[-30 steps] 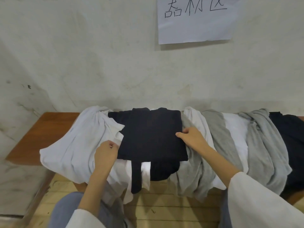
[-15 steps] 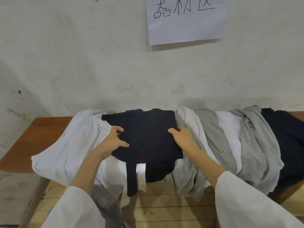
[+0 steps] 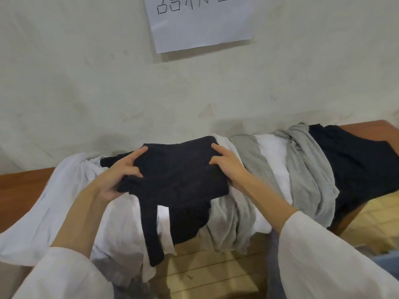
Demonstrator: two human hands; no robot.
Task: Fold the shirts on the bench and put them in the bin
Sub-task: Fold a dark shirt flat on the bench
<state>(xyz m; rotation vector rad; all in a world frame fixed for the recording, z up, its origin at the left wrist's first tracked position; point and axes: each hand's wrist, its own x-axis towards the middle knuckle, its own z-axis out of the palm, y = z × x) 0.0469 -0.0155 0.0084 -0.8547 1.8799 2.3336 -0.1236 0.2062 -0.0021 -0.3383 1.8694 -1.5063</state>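
The black shirt (image 3: 181, 175) sits at the middle of the bench (image 3: 19, 190), folded into a soft, thick, roughly square pad on top of the other laundry. Its knit looks matte and slightly nubby. One narrow strip of it dangles off the front edge, with a wider flap hanging beside it.

The left hand (image 3: 116, 178) grips the pad's left edge: thumb pressed on top, forefinger stretched toward the far corner, the other fingers curled underneath. The right hand (image 3: 228, 167) pinches the right edge, thumb on top and forefinger pointing along the far corner; its remaining fingers are tucked out of sight under the cloth. Both arms wear loose white sleeves (image 3: 323, 255).

Under and left of the pad spreads a thin, rumpled white shirt (image 3: 64, 203), draped over the bench front. To the right, limp cloth lies in bands: a grey shirt (image 3: 244, 156), a white one (image 3: 272, 160), a twisted grey jersey (image 3: 308, 169), then a dark shirt (image 3: 354, 165) at the far end.

The bench is smooth reddish-brown wood against a rough, stained plaster wall (image 3: 86, 93). A flat paper sheet (image 3: 203, 24) with handwritten characters hangs above, and pale wooden floorboards (image 3: 205, 275) show below.
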